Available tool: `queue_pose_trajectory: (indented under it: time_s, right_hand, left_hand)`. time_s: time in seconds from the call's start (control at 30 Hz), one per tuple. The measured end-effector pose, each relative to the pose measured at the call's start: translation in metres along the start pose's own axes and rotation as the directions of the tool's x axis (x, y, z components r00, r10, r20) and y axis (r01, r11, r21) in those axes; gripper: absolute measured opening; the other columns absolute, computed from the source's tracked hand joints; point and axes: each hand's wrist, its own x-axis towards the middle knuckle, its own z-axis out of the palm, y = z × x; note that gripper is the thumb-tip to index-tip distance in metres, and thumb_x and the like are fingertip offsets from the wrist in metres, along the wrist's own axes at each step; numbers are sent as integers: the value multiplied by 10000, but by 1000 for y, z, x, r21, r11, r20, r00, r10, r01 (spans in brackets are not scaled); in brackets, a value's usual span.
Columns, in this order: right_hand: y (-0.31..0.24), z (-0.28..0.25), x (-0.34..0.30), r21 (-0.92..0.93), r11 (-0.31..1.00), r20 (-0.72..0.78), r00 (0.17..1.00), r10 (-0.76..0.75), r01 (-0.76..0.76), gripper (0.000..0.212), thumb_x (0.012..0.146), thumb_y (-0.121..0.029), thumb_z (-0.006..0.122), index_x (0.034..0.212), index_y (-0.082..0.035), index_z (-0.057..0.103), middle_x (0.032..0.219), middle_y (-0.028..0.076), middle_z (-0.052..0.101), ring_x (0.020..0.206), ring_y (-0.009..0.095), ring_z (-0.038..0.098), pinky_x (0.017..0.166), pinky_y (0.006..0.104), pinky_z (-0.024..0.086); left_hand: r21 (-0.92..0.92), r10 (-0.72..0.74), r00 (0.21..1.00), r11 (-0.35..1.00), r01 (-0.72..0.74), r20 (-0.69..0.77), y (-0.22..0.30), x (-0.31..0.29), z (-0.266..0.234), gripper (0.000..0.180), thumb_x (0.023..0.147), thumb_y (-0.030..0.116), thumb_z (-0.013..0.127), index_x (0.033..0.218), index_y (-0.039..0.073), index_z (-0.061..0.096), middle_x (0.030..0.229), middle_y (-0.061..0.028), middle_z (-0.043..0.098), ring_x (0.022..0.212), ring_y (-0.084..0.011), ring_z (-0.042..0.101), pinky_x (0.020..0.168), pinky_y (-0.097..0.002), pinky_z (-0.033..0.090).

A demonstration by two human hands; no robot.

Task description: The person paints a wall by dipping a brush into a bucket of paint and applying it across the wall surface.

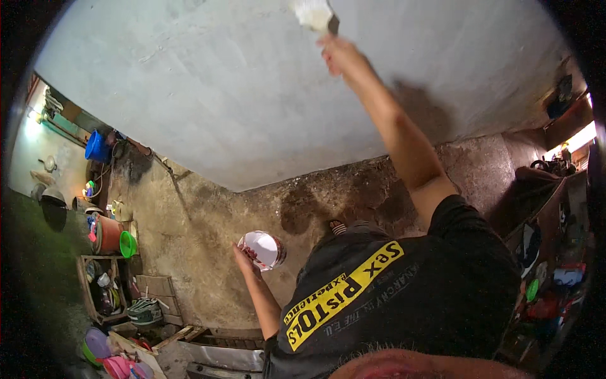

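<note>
My right hand (343,55) is raised high, its fingers closed round the handle of a paintbrush (312,14). The brush's wide, pale bristles meet the upper part of a grey-white wall (233,95); I cannot tell how hard they press. Lower down and to the left, my left hand (246,258) grips the side of a small round paint bucket (273,250). Its open top faces up and shows a white inside; how much paint it holds is unclear. Most of my left fingers are hidden by the bucket or in shadow.
A stained concrete floor (208,265) meets the wall's lower edge. At the left stand a blue bucket (96,146), a green basin (128,244) and a wooden crate (95,303). Colourful bowls (96,343) lie lower left. A covered motorbike (536,183) stands at the right.
</note>
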Motion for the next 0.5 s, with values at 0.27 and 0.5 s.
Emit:
queue_pose_trajectory:
  time_s: [0.27, 0.5]
  right_hand:
    - [172, -5, -62, 118, 843, 57, 852, 521, -524, 326, 945, -308, 425, 966, 3, 520, 592, 14, 461, 406, 100, 363, 383, 274, 314]
    - [99, -18, -35, 222, 861, 87, 889, 450, -458, 314, 943, -306, 433, 902, -1, 495, 585, -19, 416, 430, 67, 300, 405, 237, 273]
  left_hand:
    - [-77, -82, 994, 994, 77, -71, 9, 5, 2, 583, 842, 618, 446, 913, 42, 497, 662, -16, 473, 563, -152, 456, 523, -287, 383]
    - [-106, -25, 1000, 994, 24, -3, 23, 15, 12, 630, 834, 610, 464, 992, 2, 501, 866, -82, 533, 723, -189, 497, 653, -324, 420]
